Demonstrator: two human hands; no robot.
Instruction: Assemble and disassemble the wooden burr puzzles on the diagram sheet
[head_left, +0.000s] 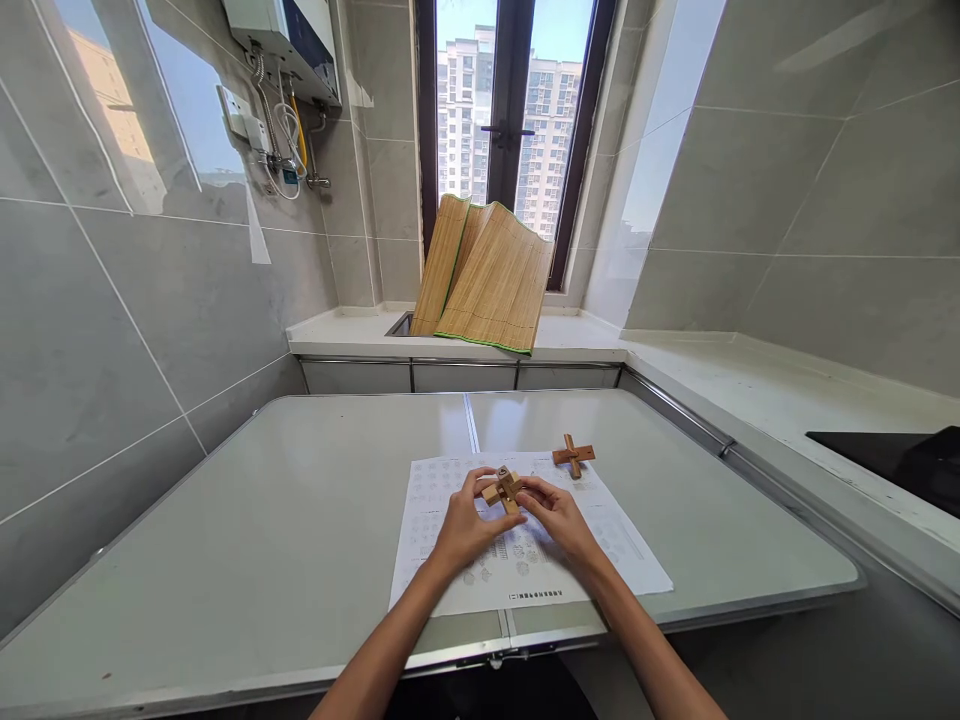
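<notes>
Both hands hold a small light wooden interlocking puzzle just above a printed paper sheet. My left hand grips it from the left, thumb below and fingers above. From the right, my right hand has its fingertips closed on the same puzzle. Some of its wooden pieces stick out in different directions, and the fingers cover part of them. A darker brown wooden cross-shaped puzzle lies at the paper's upper right edge, touched by neither hand.
The pale folding table has a metal seam down its middle. Behind it, a bamboo mat leans on the white counter by the window. A black object sits on the right counter. A heater hangs at upper left.
</notes>
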